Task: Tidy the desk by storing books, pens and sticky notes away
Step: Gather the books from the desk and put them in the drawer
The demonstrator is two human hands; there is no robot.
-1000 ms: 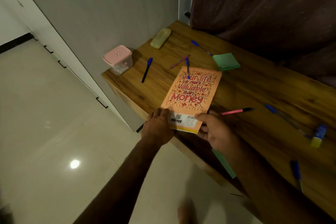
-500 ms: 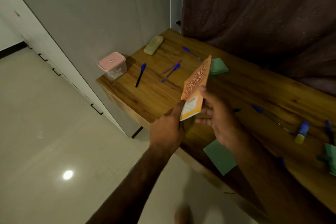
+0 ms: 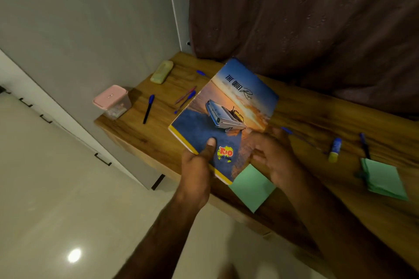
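My left hand (image 3: 195,165) grips a notebook (image 3: 226,106) at its yellow spine corner, thumb on the cover. The cover shows a car at sunset, and the book is held tilted above the wooden desk (image 3: 313,113). My right hand (image 3: 276,158) is at the book's lower right edge, its loosely curled fingertips touching it. A green sticky note (image 3: 251,188) hangs over the desk's front edge below the book. A green sticky pad (image 3: 383,179) lies at the right. Pens lie scattered: a dark blue one (image 3: 148,108), a pink and blue pair (image 3: 184,97), and another blue pen (image 3: 299,137).
A pink-lidded clear box (image 3: 112,102) stands on the desk's left corner, and a pale green case (image 3: 162,72) lies by the wall. A glue stick (image 3: 334,150) and a dark pen (image 3: 364,145) lie at the right. A brown curtain hangs behind the desk. Tiled floor is at the left.
The notebook was lifted off the desk and turned over. Its orange back cover faced up before; the car cover faces up now. My head moved closer and to the right.
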